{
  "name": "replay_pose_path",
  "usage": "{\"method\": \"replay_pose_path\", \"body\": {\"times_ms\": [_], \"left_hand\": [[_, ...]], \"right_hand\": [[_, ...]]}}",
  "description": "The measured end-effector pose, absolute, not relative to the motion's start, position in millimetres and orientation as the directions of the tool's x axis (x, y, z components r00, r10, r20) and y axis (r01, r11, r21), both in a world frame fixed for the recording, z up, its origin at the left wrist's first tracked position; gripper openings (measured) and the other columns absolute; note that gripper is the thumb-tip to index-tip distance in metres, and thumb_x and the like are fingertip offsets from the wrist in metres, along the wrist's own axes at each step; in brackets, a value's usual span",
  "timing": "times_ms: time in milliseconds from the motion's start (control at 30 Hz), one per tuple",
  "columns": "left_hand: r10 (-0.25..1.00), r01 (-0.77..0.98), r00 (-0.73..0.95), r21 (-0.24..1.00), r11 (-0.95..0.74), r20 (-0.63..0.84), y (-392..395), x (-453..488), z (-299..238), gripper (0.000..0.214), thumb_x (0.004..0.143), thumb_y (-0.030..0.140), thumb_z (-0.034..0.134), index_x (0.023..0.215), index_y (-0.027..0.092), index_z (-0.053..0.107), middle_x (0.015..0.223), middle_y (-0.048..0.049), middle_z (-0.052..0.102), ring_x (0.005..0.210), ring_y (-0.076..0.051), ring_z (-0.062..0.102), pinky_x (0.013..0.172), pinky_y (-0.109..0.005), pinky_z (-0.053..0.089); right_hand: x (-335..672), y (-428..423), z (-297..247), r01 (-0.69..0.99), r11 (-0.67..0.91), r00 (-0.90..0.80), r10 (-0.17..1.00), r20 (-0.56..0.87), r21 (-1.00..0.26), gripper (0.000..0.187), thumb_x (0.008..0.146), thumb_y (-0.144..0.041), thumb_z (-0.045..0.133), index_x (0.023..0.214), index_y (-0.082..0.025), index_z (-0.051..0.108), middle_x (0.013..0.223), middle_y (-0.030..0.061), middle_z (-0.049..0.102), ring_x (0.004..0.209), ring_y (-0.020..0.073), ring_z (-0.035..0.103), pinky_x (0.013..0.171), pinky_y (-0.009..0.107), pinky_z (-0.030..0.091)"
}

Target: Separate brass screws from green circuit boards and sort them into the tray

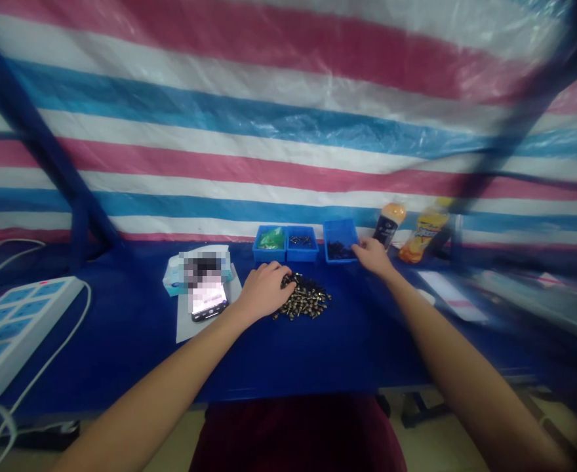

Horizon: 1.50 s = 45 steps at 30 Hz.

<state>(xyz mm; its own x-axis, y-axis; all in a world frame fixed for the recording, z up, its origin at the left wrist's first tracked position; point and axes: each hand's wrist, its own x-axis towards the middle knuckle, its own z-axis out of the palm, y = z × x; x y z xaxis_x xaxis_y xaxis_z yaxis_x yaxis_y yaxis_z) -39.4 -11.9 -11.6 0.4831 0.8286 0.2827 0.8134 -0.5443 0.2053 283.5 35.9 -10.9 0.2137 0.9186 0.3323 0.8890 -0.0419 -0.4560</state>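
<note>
A pile of small brass and black metal fittings (pixel 304 300) lies on the blue table. My left hand (pixel 267 288) rests over the pile's left side, thumb apart from the bent fingers; whether a fitting lies under the fingertips is hidden. At the back, my right hand (pixel 373 255) pinches the right rim of a blue bin (pixel 340 231) that has small dark parts (pixel 338 250) at its bottom. To the left of that bin, a second blue bin (pixel 302 254) contains small silvery pieces (pixel 300 240). Beside it, a third blue bin (pixel 269 257) contains a green bag (pixel 271 238).
Left of the pile are a lit phone (pixel 208 299), a tissue box (pixel 172 278) and paper (pixel 185 328). A white power strip (pixel 37 314) with its cable stands far left. Two drink bottles, one orange-capped (pixel 387 223) and one yellow-labelled (pixel 423 231), stand behind my right arm.
</note>
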Motion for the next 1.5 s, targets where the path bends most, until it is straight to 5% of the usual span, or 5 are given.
{"method": "replay_pose_path", "body": {"times_ms": [467,600,767,1033,1500], "left_hand": [[0.781,0.752,0.503,0.259,-0.606,0.369,-14,-26,1,0.032,0.097,0.042,0.045,0.116,0.024,0.064,0.116,-0.006,0.064,0.106,-0.025,0.057,0.091,-0.04,0.045],[0.639,0.672,0.628,0.105,-0.733,0.444,-4,14,27,0.03,0.099,0.032,0.041,0.114,0.022,0.065,0.112,-0.0082,0.063,0.106,-0.026,0.055,0.095,-0.043,0.041],[0.607,0.652,0.753,-0.162,-0.74,0.256,29,77,47,0.024,0.093,0.018,0.048,0.102,0.016,0.07,0.115,-0.0133,0.066,0.114,-0.031,0.053,0.096,-0.046,0.036],[0.699,0.696,0.712,-0.203,-0.689,0.067,54,117,40,0.026,0.083,0.013,0.062,0.106,0.017,0.073,0.108,-0.0146,0.073,0.114,-0.03,0.058,0.103,-0.046,0.031],[0.78,0.764,0.62,-0.16,-0.625,-0.086,66,145,42,0.037,0.086,0.013,0.056,0.119,0.021,0.07,0.127,-0.0142,0.066,0.118,-0.03,0.058,0.104,-0.048,0.029]], "right_hand": [[274,19,-20,0.899,0.124,0.143,0.824,0.548,-0.421,0.024,0.083,-0.037,0.048,0.065,-0.023,0.041,0.059,0.0,0.051,0.06,0.0166,0.047,0.061,0.027,0.033],[275,20,-21,0.884,0.133,0.152,0.826,0.543,-0.449,0.024,0.081,-0.036,0.05,0.063,-0.023,0.04,0.057,-0.0007,0.049,0.059,0.0161,0.046,0.06,0.027,0.032],[275,21,-21,0.864,0.135,0.161,0.839,0.52,-0.485,0.024,0.079,-0.034,0.05,0.061,-0.023,0.039,0.056,-0.0018,0.047,0.058,0.0151,0.045,0.058,0.027,0.032],[277,26,-24,0.828,0.105,0.204,0.859,0.47,-0.551,0.026,0.075,-0.033,0.054,0.058,-0.023,0.038,0.052,-0.0033,0.044,0.056,0.0142,0.043,0.055,0.027,0.029],[280,27,-26,0.715,-0.015,0.266,0.93,0.252,-0.699,0.024,0.079,-0.034,0.053,0.063,-0.023,0.038,0.043,-0.0039,0.049,0.042,0.0146,0.057,0.046,0.022,0.038]]}}
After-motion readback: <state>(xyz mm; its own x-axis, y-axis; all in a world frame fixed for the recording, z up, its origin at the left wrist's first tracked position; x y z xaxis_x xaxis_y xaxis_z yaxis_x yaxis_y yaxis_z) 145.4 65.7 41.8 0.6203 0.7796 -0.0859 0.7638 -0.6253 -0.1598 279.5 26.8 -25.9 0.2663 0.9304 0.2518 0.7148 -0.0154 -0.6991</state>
